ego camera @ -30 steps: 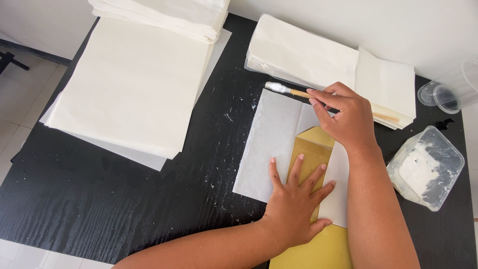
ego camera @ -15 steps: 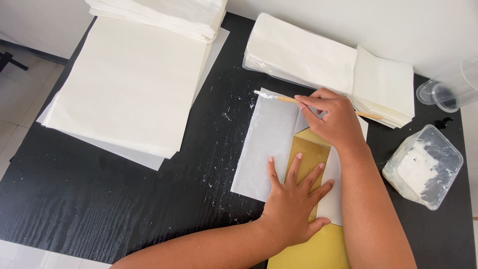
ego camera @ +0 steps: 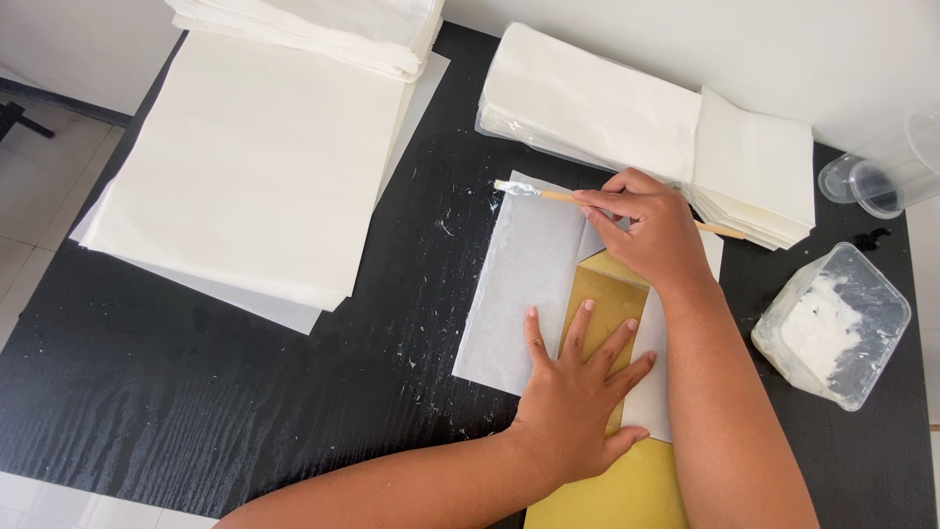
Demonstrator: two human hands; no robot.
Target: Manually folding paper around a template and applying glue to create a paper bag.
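The left hand [ego camera: 578,407] lay flat and open, pinning the yellow envelope [ego camera: 609,304] on the white sheet [ego camera: 524,294]. The right hand [ego camera: 651,230] pinched a brush [ego camera: 534,191], bristles at the sheet's far corner, the paste tub [ego camera: 832,328] close by on the counter [ego camera: 245,392].

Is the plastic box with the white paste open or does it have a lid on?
Open. The plastic tub shows white paste directly, with no lid on it.

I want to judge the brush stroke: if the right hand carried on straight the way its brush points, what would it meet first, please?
The right hand aims the brush leftward; past the white sheet edge comes bare black table, then probably the big paper stack.
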